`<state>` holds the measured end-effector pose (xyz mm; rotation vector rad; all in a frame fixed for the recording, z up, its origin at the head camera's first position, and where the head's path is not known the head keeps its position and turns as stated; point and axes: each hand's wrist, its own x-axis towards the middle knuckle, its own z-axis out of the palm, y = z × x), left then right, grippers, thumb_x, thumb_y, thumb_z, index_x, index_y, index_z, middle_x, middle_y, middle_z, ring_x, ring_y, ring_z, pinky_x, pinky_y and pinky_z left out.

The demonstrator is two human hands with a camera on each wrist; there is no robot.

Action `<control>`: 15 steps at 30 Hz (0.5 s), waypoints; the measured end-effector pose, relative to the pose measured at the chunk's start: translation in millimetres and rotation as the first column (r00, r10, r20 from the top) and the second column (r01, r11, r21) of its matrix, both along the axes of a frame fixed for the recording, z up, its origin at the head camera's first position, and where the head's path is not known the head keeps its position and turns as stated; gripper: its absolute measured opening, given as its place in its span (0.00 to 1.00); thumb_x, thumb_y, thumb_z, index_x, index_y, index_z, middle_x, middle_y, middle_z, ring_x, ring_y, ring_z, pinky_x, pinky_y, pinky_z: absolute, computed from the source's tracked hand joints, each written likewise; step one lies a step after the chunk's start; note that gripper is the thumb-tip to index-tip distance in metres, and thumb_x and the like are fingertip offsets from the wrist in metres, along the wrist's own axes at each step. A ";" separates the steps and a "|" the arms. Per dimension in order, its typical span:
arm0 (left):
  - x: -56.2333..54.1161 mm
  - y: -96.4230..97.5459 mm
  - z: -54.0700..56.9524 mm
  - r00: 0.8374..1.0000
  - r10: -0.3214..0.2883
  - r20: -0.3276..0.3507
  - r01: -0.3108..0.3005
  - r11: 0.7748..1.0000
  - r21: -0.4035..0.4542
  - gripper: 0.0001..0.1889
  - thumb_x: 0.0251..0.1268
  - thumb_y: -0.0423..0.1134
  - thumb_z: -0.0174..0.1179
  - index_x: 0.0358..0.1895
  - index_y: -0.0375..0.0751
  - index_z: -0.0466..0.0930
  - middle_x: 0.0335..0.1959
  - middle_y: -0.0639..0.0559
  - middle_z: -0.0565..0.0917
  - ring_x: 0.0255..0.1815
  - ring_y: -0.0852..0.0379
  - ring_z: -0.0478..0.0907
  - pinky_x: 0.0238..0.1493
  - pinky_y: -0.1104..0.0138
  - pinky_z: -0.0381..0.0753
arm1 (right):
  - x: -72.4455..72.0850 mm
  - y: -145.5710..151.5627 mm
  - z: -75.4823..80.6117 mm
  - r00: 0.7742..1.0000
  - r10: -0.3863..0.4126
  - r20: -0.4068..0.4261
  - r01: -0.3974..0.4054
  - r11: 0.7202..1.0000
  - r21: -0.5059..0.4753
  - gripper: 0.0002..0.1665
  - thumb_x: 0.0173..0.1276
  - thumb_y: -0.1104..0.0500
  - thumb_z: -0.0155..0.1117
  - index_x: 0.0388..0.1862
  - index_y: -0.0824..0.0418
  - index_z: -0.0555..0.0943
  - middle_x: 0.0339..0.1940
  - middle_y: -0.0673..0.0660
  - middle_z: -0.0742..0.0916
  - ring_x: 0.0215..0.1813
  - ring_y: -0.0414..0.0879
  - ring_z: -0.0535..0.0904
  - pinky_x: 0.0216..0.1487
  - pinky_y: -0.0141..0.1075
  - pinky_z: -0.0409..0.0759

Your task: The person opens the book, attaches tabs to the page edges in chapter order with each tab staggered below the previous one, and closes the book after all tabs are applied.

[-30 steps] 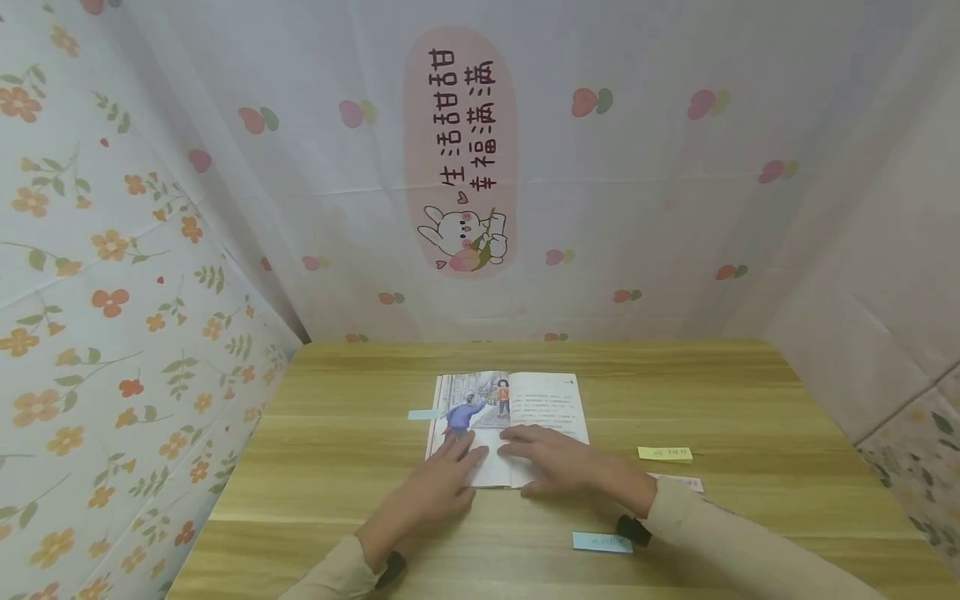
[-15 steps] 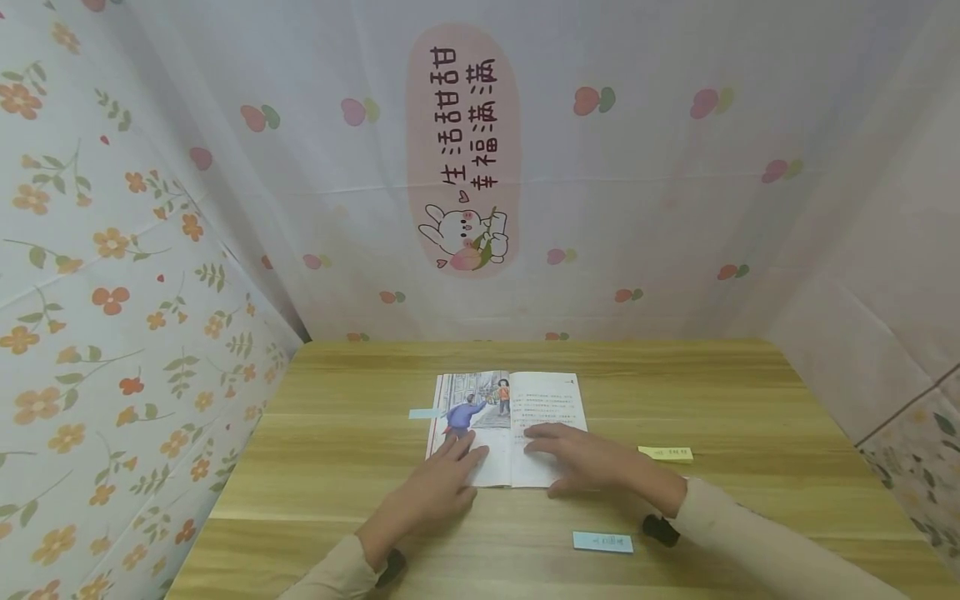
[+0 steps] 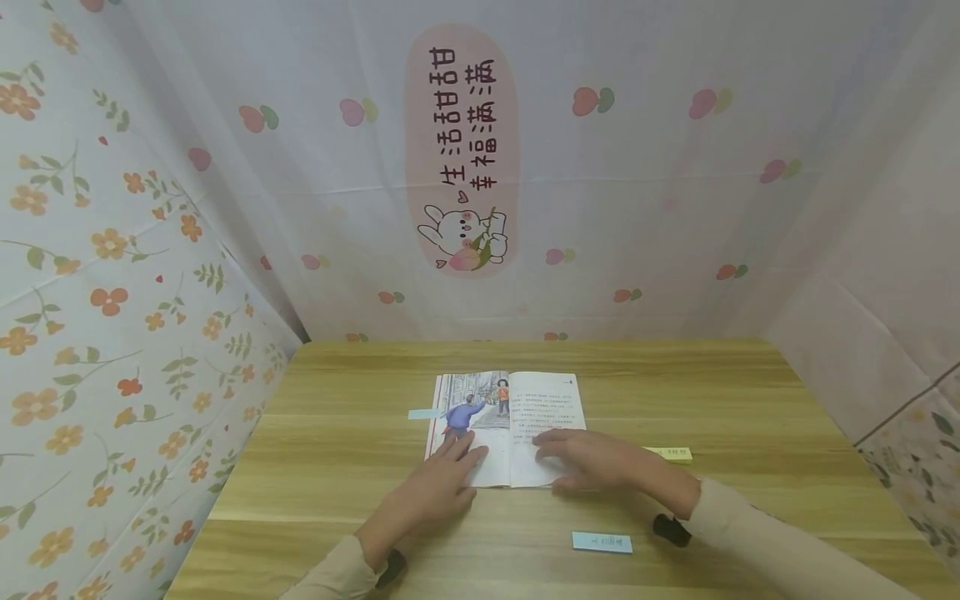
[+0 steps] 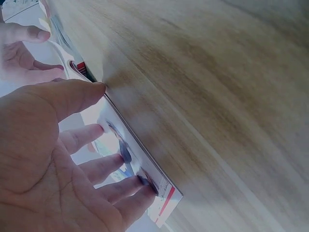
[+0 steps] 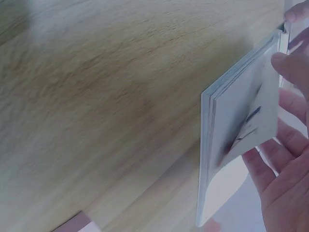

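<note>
An open book lies on the wooden table, a colour picture on its left page and printed text on the right. Spread fingers of my left hand rest on the lower left page; in the left wrist view its thumb touches the book's near edge. Over the lower right page is my right hand. In the right wrist view, a page curls up from the block, held between the thumb and fingers of this hand. A pale blue tab sticks out from the book's left edge.
A light blue paper strip with handwriting lies in front of the right forearm. A yellow strip sits right of the book, partly behind the right hand. Patterned cloth hangs at the back and sides of the table.
My right hand has moved right across the right page, from near the spine toward the outer side, uncovering text. It now partly covers the yellow strip. My left hand has stayed in place.
</note>
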<state>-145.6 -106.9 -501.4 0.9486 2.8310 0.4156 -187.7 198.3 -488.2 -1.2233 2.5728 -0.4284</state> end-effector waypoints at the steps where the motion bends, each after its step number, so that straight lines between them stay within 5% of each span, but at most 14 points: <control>1: 0.1 -0.1 0.1 1.000 -0.002 -0.004 0.002 1.000 0.001 0.30 0.68 0.39 0.63 0.72 0.37 0.71 0.74 0.32 0.64 0.74 0.29 0.59 0.70 0.43 0.64 | 0.1 1.4 0.0 1.000 0.003 -0.003 -0.003 1.000 -0.001 0.25 0.68 0.51 0.72 0.61 0.58 0.82 0.69 0.57 0.78 0.69 0.55 0.73 0.68 0.48 0.73; 15: 1.1 -2.1 3.0 1.000 -0.016 0.010 0.016 1.000 -0.010 0.30 0.69 0.38 0.62 0.73 0.37 0.70 0.75 0.32 0.63 0.74 0.29 0.58 0.70 0.42 0.64 | 5.3 15.6 -5.6 0.999 -0.004 -0.050 0.003 1.000 -0.020 0.25 0.64 0.61 0.67 0.62 0.59 0.81 0.69 0.56 0.78 0.67 0.54 0.75 0.64 0.48 0.77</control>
